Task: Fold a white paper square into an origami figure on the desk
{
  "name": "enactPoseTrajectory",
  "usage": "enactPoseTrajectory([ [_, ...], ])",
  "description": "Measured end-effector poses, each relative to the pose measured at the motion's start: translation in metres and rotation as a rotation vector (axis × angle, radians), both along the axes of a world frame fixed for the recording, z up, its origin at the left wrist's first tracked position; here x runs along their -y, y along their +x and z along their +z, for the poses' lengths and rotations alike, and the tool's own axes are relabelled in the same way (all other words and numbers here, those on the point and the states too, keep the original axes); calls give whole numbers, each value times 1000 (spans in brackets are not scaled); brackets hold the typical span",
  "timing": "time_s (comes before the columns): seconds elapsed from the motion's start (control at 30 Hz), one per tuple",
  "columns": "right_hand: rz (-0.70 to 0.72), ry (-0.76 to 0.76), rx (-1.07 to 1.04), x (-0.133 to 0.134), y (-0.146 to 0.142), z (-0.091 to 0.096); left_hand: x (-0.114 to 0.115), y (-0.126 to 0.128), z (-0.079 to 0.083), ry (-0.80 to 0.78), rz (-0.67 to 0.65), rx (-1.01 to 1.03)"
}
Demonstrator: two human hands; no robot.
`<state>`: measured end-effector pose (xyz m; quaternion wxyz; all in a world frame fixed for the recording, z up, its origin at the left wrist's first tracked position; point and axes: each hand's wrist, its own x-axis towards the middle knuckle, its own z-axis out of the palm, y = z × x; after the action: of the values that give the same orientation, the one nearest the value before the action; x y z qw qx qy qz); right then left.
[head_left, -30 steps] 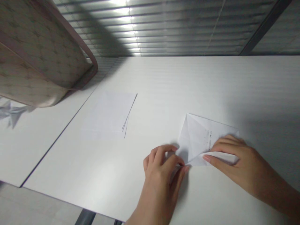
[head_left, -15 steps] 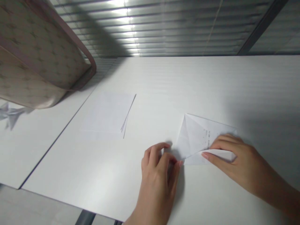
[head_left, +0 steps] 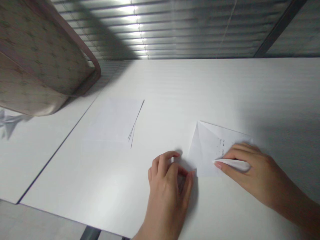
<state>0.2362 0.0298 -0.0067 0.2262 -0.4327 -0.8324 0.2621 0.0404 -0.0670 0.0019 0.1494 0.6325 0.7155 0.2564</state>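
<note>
A white sheet of paper with creases and small printed marks lies on the table in front of me. My right hand pinches a folded-over flap of it between thumb and fingers, the flap standing up from the sheet. At the lower left corner of the paper, my left hand is curled, its thumb and index finger closed together on the corner. The other left fingers bend above the tabletop. Part of the sheet's right side is hidden under my right hand.
Left of my hands lies a small stack of white sheets. A patterned bag stands at the upper left, with a folded paper shape below it. A seam crosses the white table; window blinds run behind.
The flap in my right hand has come away slightly from the sheet's lower left, and its tip is raised. My left hand has shifted very slightly.
</note>
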Motion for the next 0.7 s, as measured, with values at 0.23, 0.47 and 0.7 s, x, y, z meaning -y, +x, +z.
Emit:
enactPoseTrajectory([
  [0.23, 3, -3, 7, 0, -1, 1, -1, -2, -1, 7, 23, -35],
  [0.47, 3, 1, 19, -1, -1, 1, 3, 3, 3, -26, 135, -86],
  [0.7, 5, 9, 24, 0, -1, 1, 9, 1, 1, -25, 91, -136],
])
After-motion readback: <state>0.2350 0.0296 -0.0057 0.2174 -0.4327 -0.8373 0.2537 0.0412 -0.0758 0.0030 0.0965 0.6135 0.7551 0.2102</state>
